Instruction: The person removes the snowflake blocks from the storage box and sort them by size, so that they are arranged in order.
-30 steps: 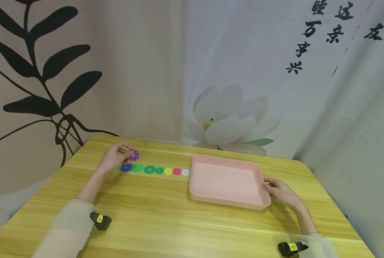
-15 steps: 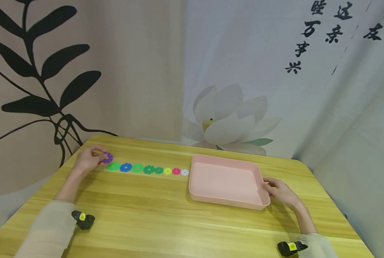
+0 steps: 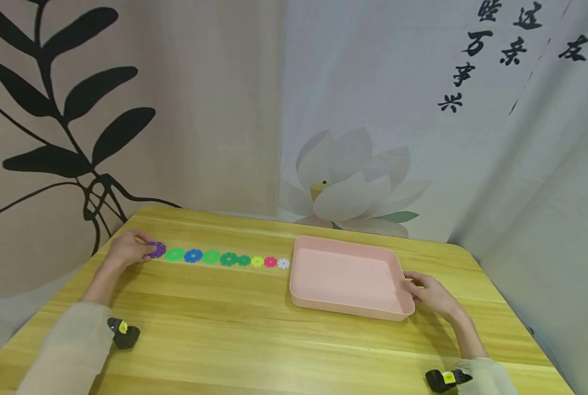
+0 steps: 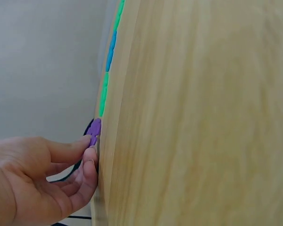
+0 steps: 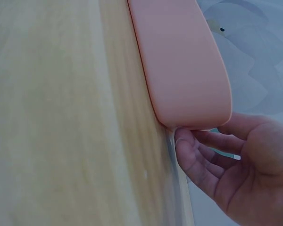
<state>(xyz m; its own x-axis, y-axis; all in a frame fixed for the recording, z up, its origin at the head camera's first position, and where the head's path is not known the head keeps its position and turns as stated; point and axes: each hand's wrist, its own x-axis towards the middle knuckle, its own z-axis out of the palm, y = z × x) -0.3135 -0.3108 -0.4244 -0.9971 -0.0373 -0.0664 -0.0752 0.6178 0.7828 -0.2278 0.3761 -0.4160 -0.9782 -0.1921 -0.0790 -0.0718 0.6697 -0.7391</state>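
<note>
At the left end of the row on the table, my left hand (image 3: pixel 128 248) pinches a purple snowflake disc (image 3: pixel 158 250) between thumb and fingers. In the left wrist view the purple disc (image 4: pixel 95 128) lies nearly flat, close beside a light green disc (image 4: pixel 104 94). Rightward from there run a light green disc (image 3: pixel 174 255), a blue disc (image 3: pixel 193 256), more green ones, a yellow disc (image 3: pixel 257 261), a pink one and a small white one (image 3: pixel 283 264). My right hand (image 3: pixel 433 294) grips the right end of the pink tray (image 3: pixel 353 311); some fingertips are hidden by its wall.
The wooden table (image 3: pixel 254 345) stretches in front of the row and the tray. Close behind its far edge hangs a printed curtain (image 3: pixel 215 109). The tray's left side stands just right of the white disc.
My left hand has carried the purple disc leftward over the row, then lowered it beside the leftmost light green disc. My right hand and the tray have stayed in place.
</note>
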